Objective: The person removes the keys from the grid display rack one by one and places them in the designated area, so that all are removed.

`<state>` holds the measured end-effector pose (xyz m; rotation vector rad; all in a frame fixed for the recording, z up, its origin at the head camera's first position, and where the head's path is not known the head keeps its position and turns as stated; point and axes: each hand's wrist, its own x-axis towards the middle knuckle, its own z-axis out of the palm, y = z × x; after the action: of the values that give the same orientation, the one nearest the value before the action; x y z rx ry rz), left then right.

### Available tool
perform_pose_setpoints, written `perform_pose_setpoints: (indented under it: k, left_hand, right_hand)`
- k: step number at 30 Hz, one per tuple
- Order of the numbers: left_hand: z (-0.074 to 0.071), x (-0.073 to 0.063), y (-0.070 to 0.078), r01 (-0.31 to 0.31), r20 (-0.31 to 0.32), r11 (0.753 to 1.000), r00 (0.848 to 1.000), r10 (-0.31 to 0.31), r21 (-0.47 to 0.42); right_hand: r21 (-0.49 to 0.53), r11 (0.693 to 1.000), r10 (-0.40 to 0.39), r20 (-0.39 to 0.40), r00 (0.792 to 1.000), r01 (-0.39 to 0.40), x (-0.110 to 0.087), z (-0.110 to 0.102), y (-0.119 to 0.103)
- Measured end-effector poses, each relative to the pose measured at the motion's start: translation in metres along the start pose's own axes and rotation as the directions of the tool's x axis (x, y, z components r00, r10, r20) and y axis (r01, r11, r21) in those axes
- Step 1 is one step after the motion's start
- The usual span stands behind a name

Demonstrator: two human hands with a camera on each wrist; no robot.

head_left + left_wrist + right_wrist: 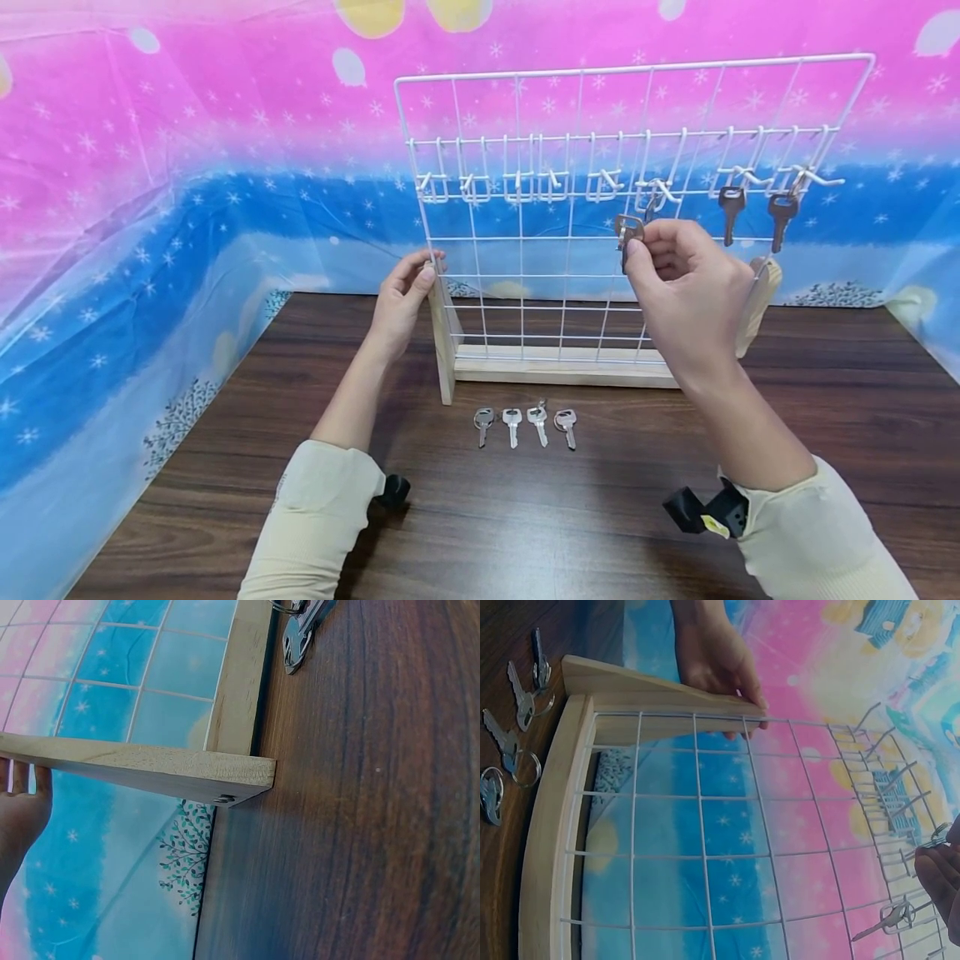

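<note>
My right hand (690, 292) pinches a metal key (628, 227) between thumb and fingers, just below one of the white hooks (658, 193) on a white wire rack. The key's ring (651, 204) overlaps that hook in the head view. To the right, two more keys hang from hooks, one key (731, 215) nearer and another key (783, 220) at the far right. My left hand (401, 304) grips the top of the rack's wooden left side piece (442, 342), with the thumb on the near side. In the right wrist view its fingers show around this wood.
Several keys with rings, among them a silver key (512, 425), lie in a row on the dark wooden table (480, 517) before the rack's wooden base bar (555, 373). Other hooks (525, 185) line the rack's left half. A pink and blue cloth (187, 208) hangs behind.
</note>
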<state>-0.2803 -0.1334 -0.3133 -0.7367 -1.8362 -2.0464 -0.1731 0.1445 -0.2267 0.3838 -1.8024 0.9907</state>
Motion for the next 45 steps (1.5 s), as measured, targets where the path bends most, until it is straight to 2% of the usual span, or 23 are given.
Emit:
perform_pose_setpoints:
  k: [4,7,13,20,22,24,27,29,30,32,36,39,42,45]
  left_hand:
    - [0.0,0.001,-0.001,0.001,0.002,1.0,1.0,-0.001,-0.011]
    - [0.0,0.0,0.0,0.004,-0.002,1.0,1.0,-0.004,-0.013]
    - [0.001,0.001,0.0,0.02,-0.005,1.0,1.0,-0.02,-0.012]
    - [0.002,0.003,0.0,0.023,-0.002,1.0,1.0,-0.023,-0.008]
    - [0.002,0.003,0.0,0.019,0.001,1.0,1.0,-0.019,-0.012]
    - [0.002,0.003,0.001,0.018,0.0,1.0,1.0,-0.018,-0.019]
    - [0.003,0.004,0.001,0.017,-0.003,1.0,1.0,-0.018,-0.024]
    - [0.003,0.004,0.001,0.017,-0.006,1.0,1.0,-0.017,-0.023]
    - [0.003,0.004,0.001,0.016,-0.005,1.0,1.0,-0.016,-0.021]
    - [0.003,0.004,0.001,0.012,-0.006,1.0,1.0,-0.012,-0.017]
    - [0.003,0.004,0.001,0.008,0.001,1.0,1.0,-0.008,-0.01]
    - [0.003,0.004,0.0,0.008,0.008,1.0,1.0,-0.008,-0.002]
    - [0.002,0.002,0.0,0.012,0.002,1.0,1.0,-0.012,0.006]
    - [0.001,0.001,0.0,0.016,-0.002,1.0,1.0,-0.016,0.004]
  right_hand:
    - [0.056,0.995,0.08,0.003,0.997,-0.08,-0.004,0.001,-0.003]
    - [0.129,0.977,0.163,0.04,0.986,-0.167,-0.007,0.002,-0.005]
    - [0.262,0.904,0.309,0.147,0.94,-0.338,-0.013,0.0,-0.007]
    - [0.357,0.818,0.392,0.226,0.892,-0.451,-0.019,-0.004,-0.008]
    - [0.4,0.77,0.423,0.265,0.867,-0.498,-0.02,-0.005,-0.007]
    - [0.449,0.704,0.452,0.315,0.835,-0.55,-0.022,-0.007,-0.005]
    - [0.53,0.569,0.491,0.394,0.777,-0.629,-0.024,-0.01,0.0]
    - [0.567,0.493,0.505,0.431,0.748,-0.659,-0.026,-0.011,0.004]
    - [0.581,0.461,0.51,0.445,0.736,-0.671,-0.027,-0.012,0.005]
    - [0.589,0.421,0.516,0.47,0.716,-0.69,-0.03,-0.014,0.008]
    - [0.558,0.402,0.519,0.515,0.683,-0.726,-0.036,-0.018,0.011]
    - [0.528,0.398,0.522,0.543,0.658,-0.75,-0.041,-0.021,0.012]
    - [0.499,0.409,0.518,0.562,0.645,-0.764,-0.046,-0.024,0.012]
    - [0.489,0.397,0.508,0.588,0.63,-0.777,-0.051,-0.028,0.013]
